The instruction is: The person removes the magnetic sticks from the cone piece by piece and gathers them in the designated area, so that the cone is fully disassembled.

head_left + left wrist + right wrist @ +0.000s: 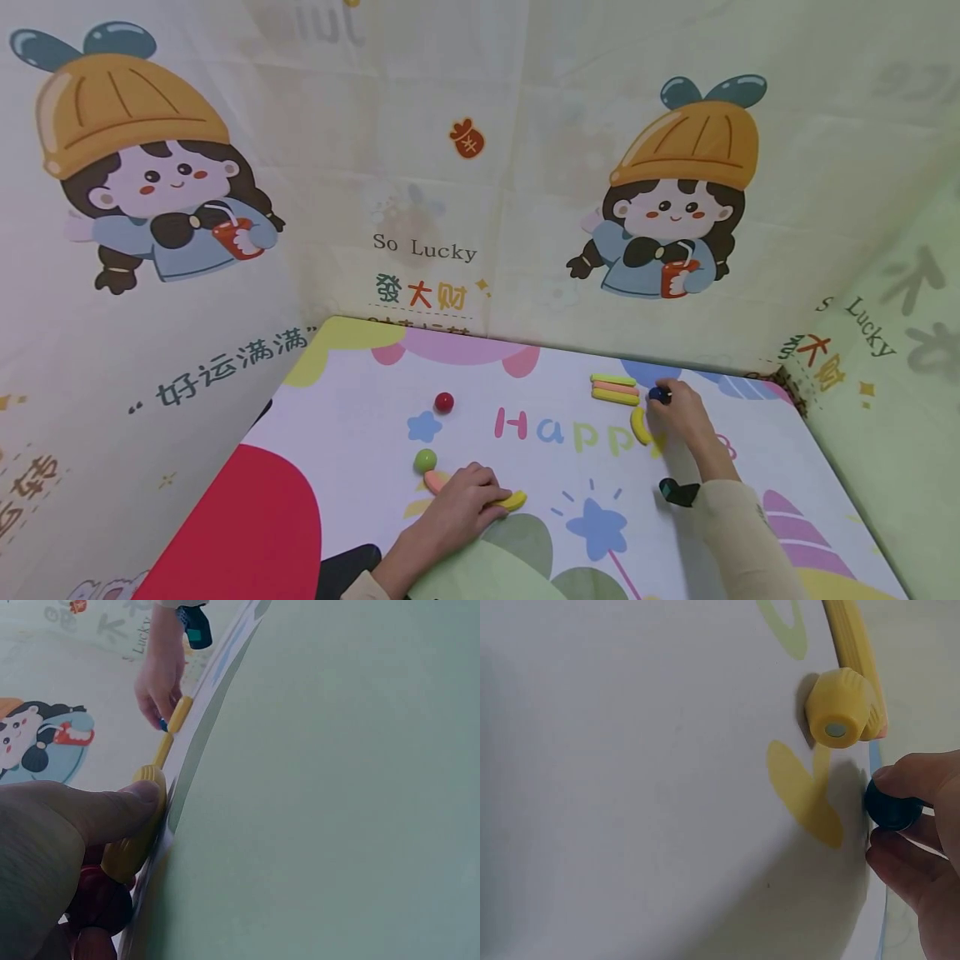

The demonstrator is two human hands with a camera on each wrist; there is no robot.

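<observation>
My left hand (463,500) grips a yellow curved magnetic rod (513,501), its thumb (124,810) lying along the rod. Under this hand, the left wrist view shows a dark red ball (101,900) against the rod's near end. A salmon rod (434,481) pokes out on the hand's other side, its tip by a green ball (425,460). At the far right of the table, my right hand (687,415) pinches a dark blue ball (892,806) between thumb and fingers. Close by lies another yellow curved rod (836,709), a metal disc in its end.
Beside the right hand, several yellow, salmon and lime rods (615,390) lie side by side. A red ball (444,402) sits farther back on the printed tabletop (360,417). A dark device (678,492) is at the right wrist. Printed cloth walls (525,208) enclose the table.
</observation>
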